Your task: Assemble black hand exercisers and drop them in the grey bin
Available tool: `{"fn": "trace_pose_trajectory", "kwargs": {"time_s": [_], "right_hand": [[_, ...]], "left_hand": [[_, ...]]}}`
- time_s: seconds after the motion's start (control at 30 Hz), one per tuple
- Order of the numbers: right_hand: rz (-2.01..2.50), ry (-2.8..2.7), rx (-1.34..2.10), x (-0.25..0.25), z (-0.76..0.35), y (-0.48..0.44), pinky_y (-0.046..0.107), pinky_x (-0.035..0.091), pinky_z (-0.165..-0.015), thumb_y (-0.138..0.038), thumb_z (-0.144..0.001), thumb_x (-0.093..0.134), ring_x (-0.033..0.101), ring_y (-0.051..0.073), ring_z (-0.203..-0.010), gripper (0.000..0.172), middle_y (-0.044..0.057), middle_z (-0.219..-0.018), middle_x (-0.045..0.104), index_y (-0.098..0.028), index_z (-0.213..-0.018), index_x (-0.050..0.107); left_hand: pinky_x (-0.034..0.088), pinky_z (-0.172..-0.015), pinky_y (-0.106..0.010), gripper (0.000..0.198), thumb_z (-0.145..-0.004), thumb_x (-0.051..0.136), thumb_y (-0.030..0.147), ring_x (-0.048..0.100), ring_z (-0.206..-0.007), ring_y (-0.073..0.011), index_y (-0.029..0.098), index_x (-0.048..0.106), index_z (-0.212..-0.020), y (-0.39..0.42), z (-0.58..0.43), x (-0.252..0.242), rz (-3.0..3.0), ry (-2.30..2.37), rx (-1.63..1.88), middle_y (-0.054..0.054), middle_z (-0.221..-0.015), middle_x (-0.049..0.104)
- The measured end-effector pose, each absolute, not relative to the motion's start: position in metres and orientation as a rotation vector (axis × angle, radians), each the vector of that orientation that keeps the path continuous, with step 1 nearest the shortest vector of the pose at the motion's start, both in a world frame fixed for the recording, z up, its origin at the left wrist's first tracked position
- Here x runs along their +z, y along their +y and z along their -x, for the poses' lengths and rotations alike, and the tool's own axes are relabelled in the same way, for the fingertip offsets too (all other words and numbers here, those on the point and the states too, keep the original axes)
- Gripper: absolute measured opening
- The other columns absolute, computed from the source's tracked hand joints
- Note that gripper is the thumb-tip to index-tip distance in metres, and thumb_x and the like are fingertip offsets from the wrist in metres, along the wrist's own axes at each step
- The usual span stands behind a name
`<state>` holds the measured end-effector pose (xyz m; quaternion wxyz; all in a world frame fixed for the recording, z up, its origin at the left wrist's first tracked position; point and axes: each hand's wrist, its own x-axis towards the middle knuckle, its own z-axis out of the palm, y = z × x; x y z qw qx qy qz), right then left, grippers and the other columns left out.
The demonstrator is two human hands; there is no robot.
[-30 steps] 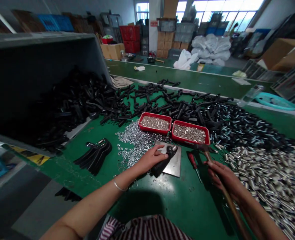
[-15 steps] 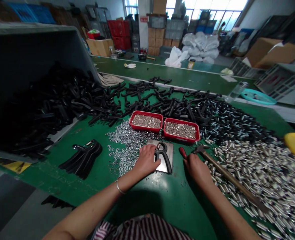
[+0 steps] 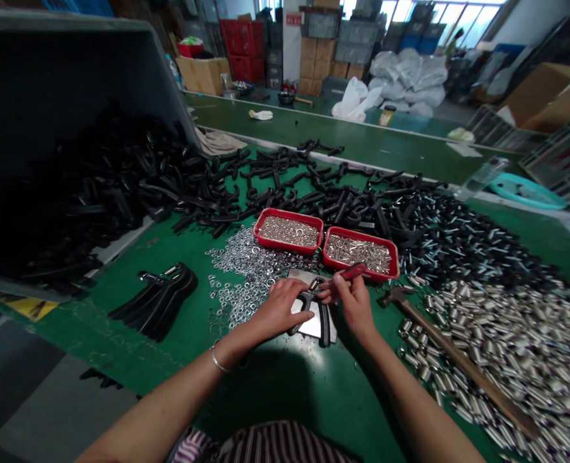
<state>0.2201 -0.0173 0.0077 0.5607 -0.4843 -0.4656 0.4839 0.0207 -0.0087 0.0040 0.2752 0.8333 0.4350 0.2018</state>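
My left hand (image 3: 281, 307) grips a black two-legged handle piece (image 3: 324, 323), holding it down on a small metal plate (image 3: 311, 326). A shiny metal part sits near the top of the piece. In my right hand (image 3: 356, 310) is a red-handled tool (image 3: 354, 271) that looks like a screwdriver. Its end points left at the top of the black piece; the tip is hard to make out and may touch it. Loose metal rings and nuts (image 3: 239, 292) lie beside my left hand. A hammer (image 3: 451, 350) rests right of my right hand.
Two red trays (image 3: 289, 247) of small metal parts stand behind the plate. Silver cylinders (image 3: 497, 334) are heaped at right, near black parts with metal pins (image 3: 463, 241). A tipped grey bin (image 3: 169, 90) spills black handles. Stacked black handles (image 3: 162, 302) lie at left.
My right hand has lifted the red-handled tool from the table and brought it left to the black piece. My left hand stays on the piece. The view has shifted slightly.
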Motion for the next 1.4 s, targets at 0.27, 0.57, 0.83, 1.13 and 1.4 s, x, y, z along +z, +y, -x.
{"fn": "trace_pose_trajectory", "kwargs": {"time_s": [0.27, 0.57, 0.83, 1.13, 1.4], "right_hand": [[1.165, -1.089, 1.132, 0.004, -0.225, -0.017, 0.028, 0.058, -0.055, -0.047, -0.093, 0.060, 0.069, 0.015, -0.060, 0.026, 0.001, -0.084, 0.073, -0.024, -0.100, 0.050], [1.283, -1.045, 1.100, 0.026, -0.255, -0.048, 0.026, 0.053, -0.050, -0.042, -0.096, 0.058, 0.065, 0.014, -0.054, 0.021, 0.001, -0.081, 0.073, -0.024, -0.098, 0.048], [1.396, -1.356, 0.886, 0.009, -0.218, -0.019, 0.038, 0.056, -0.078, -0.043, -0.094, 0.057, 0.070, 0.021, -0.081, 0.023, 0.006, -0.094, 0.071, -0.022, -0.103, 0.056], [1.635, -1.651, 0.315, 0.007, -0.270, -0.051, 0.039, 0.050, -0.090, -0.034, -0.098, 0.048, 0.064, 0.025, -0.098, 0.022, 0.010, -0.107, 0.068, -0.021, -0.112, 0.059], [1.693, -2.065, 0.120, -0.025, -0.309, -0.096, 0.051, 0.042, -0.101, -0.009, -0.090, 0.042, 0.050, 0.031, -0.116, 0.046, 0.011, -0.138, 0.057, -0.023, -0.131, 0.059]], "left_hand": [[0.034, -0.106, -0.046, 0.049, -0.082, 0.070, 0.038, 0.046, -0.121, -0.0284, 0.025, 0.053, -0.127, -0.007, -0.023, 0.001, -2.186, 1.183, 0.558, -0.007, -0.130, 0.055], [0.034, -0.112, -0.050, 0.047, -0.085, 0.057, 0.019, 0.047, -0.126, -0.0274, 0.022, 0.048, -0.131, -0.027, -0.010, -0.006, -2.185, 1.262, 0.999, -0.011, -0.129, 0.055], [0.040, -0.109, -0.046, 0.046, -0.085, 0.061, 0.021, 0.050, -0.123, -0.0262, 0.025, 0.051, -0.129, -0.038, 0.026, 0.017, -2.099, 1.440, 0.981, -0.008, -0.129, 0.056], [0.035, -0.111, -0.047, 0.051, -0.083, 0.060, 0.018, 0.046, -0.124, -0.0273, 0.022, 0.046, -0.131, -0.039, -0.020, 0.006, -2.227, 1.225, 0.899, -0.010, -0.128, 0.055], [0.035, -0.106, -0.050, 0.052, -0.084, 0.063, 0.028, 0.047, -0.121, -0.0303, 0.020, 0.046, -0.133, -0.039, -0.037, -0.003, -2.284, 1.260, 0.681, -0.012, -0.127, 0.055]]}}
